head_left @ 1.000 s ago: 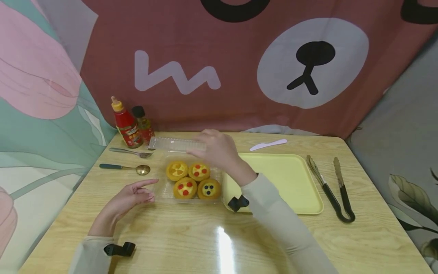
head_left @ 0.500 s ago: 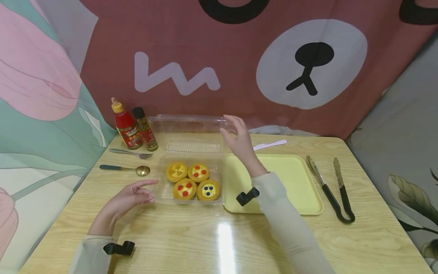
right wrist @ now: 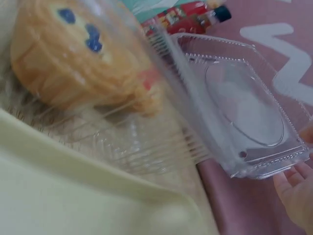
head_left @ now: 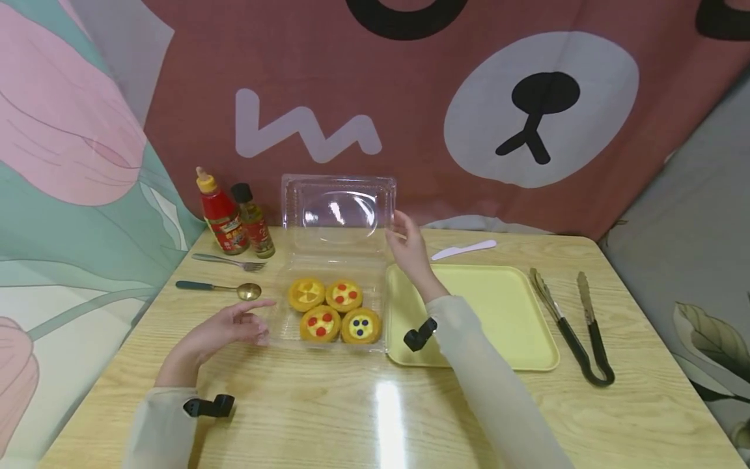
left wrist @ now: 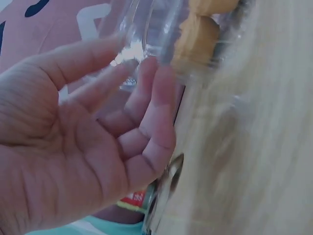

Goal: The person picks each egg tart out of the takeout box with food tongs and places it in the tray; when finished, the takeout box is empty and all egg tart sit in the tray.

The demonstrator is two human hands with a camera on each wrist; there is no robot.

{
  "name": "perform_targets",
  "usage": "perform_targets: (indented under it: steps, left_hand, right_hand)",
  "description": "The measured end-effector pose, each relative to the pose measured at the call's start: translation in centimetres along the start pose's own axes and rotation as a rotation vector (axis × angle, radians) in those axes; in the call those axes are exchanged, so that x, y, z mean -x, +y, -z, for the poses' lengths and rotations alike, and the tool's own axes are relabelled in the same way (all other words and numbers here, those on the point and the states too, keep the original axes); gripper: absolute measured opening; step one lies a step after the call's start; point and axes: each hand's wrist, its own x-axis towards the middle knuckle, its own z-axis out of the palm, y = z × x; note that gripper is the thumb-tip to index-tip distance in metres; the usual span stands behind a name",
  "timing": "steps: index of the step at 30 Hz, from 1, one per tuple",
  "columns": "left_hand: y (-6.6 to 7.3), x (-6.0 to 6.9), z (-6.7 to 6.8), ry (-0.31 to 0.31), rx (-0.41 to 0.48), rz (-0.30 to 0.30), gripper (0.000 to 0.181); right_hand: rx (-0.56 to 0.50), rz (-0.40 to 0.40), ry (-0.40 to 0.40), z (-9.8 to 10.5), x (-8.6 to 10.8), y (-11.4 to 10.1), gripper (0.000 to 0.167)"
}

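Note:
A clear plastic box [head_left: 275,326] holds several round tarts [head_left: 320,324], with red, blue or plain yellow tops. Its hinged clear lid [head_left: 338,212] stands raised behind it. My right hand [head_left: 412,251] touches the lid's right edge; in the right wrist view the fingers of that hand [right wrist: 297,193] lie at the lid's [right wrist: 244,103] corner. At the box's left side is my left hand [head_left: 225,331], its index finger extended and the other fingers bent loosely. Beside the box in the left wrist view, that hand [left wrist: 93,132] shows its palm; whether it touches the wall cannot be told.
Right of the box lies a yellow tray [head_left: 498,319], with black-handled tongs [head_left: 577,339] beyond it and a pink knife [head_left: 464,249] behind. On the left are a fork [head_left: 228,262], a spoon [head_left: 219,287], a red sauce bottle [head_left: 225,218] and a smaller bottle [head_left: 256,228].
The lid has swung up and back from over the box to a raised position. My right hand has moved right and back with it; my left hand has stayed at the box's left side.

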Motion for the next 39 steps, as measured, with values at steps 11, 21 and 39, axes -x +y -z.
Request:
perform_targets:
  steps: [11,21,39]
  left_hand:
    - [0.3,-3.1,0.8,0.056,0.013,-0.001,0.059]
    - [-1.2,-3.9,1.7,-0.051,0.147,-0.059,0.064]
    - [-3.2,-4.2,1.4,-0.093,0.351,-0.184,0.054]
  right_hand:
    - [0.055,-0.149,-0.01,-0.7,-0.6,3.2,0.039]
    - [0.109,-0.228,-0.058,-0.8,0.9,6.0,0.04]
    - [-0.126,-0.313,-0.084,3.7,3.8,3.6,0.042]
